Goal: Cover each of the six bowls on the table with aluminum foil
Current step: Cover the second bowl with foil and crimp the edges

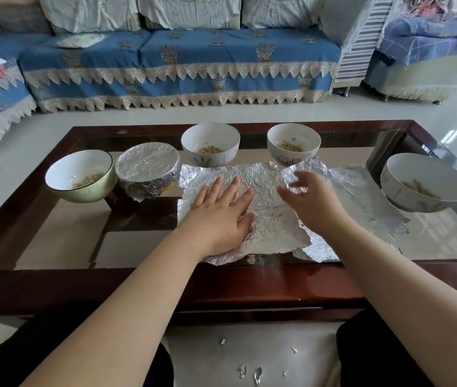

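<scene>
You are separating one sheet from the foil stack (266,216) that lies on the glass-topped coffee table (62,247), just in front of the two white bowls (210,143) at the table's far edge. Your left hand (221,213) presses flat on the stack, fingers straight. Your right hand (309,198) hovers at the stack's right part, fingers loosely curled; whether it already pinches an edge I cannot tell. The foil is crinkled, with ragged, overlapping edges. One foil-covered bowl (147,170) stands left of the stack; four bowls show uncovered. Next, you likely need to lift a single sheet without tearing it.
</scene>
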`<state>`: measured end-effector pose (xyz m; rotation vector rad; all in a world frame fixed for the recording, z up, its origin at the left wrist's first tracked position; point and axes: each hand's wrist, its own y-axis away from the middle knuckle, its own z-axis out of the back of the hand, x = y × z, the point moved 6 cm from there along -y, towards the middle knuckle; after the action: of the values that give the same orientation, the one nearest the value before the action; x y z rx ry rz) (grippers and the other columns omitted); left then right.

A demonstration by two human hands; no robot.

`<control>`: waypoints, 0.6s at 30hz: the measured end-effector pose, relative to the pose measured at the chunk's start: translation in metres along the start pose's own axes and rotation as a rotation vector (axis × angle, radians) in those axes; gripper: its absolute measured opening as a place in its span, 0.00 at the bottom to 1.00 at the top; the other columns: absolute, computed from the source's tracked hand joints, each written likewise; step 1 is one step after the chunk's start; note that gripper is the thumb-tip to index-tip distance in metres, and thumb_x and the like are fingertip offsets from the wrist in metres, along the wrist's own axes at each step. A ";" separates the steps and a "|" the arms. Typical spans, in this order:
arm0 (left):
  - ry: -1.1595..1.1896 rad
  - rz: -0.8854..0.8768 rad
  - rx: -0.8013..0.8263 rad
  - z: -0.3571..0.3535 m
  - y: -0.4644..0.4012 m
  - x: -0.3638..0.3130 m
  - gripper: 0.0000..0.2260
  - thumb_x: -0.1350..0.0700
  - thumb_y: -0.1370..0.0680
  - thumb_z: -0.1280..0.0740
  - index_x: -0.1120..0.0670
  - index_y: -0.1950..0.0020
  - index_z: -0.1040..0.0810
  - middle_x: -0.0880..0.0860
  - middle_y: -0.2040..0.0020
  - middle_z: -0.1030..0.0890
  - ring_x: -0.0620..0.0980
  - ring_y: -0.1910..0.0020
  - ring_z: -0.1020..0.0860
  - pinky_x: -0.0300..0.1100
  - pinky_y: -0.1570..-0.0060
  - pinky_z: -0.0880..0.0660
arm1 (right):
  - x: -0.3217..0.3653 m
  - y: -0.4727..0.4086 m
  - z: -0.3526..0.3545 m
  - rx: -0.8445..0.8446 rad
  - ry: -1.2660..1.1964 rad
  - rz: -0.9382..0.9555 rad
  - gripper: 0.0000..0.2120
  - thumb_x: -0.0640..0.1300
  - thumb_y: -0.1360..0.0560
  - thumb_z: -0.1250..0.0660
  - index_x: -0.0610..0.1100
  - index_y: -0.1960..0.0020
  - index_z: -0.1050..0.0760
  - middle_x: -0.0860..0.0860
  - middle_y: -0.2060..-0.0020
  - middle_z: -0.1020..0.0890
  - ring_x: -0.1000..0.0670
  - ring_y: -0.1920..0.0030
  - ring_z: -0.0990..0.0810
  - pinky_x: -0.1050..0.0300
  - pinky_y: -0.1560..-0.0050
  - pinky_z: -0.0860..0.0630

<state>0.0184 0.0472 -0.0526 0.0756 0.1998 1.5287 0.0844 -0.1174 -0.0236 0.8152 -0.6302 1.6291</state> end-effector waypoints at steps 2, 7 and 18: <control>0.008 -0.001 -0.020 0.000 0.000 0.000 0.26 0.42 0.16 0.56 0.42 0.19 0.59 0.48 0.19 0.63 0.53 0.21 0.66 0.53 0.23 0.65 | 0.036 0.010 0.011 -0.185 0.075 0.419 0.22 0.46 0.20 0.37 0.44 0.28 0.33 0.49 0.32 0.27 0.51 0.34 0.27 0.54 0.34 0.30; -0.002 -0.003 -0.039 0.002 0.001 -0.003 0.26 0.45 0.16 0.55 0.46 0.18 0.57 0.50 0.18 0.61 0.54 0.20 0.63 0.54 0.23 0.62 | 0.050 0.009 -0.052 0.224 0.540 0.660 0.24 0.44 0.17 0.49 0.42 0.22 0.46 0.47 0.22 0.47 0.50 0.22 0.54 0.56 0.23 0.58; -0.016 0.062 -0.050 0.007 0.003 0.013 0.31 0.45 0.16 0.52 0.57 0.19 0.60 0.55 0.19 0.64 0.50 0.21 0.65 0.47 0.23 0.64 | 0.026 0.008 -0.064 0.352 0.782 0.555 0.29 0.49 0.18 0.54 0.40 0.21 0.58 0.45 0.21 0.57 0.49 0.22 0.62 0.56 0.26 0.65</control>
<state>0.0175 0.0603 -0.0463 0.0548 0.1469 1.5934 0.0622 -0.0539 -0.0428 0.1756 0.0103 2.4094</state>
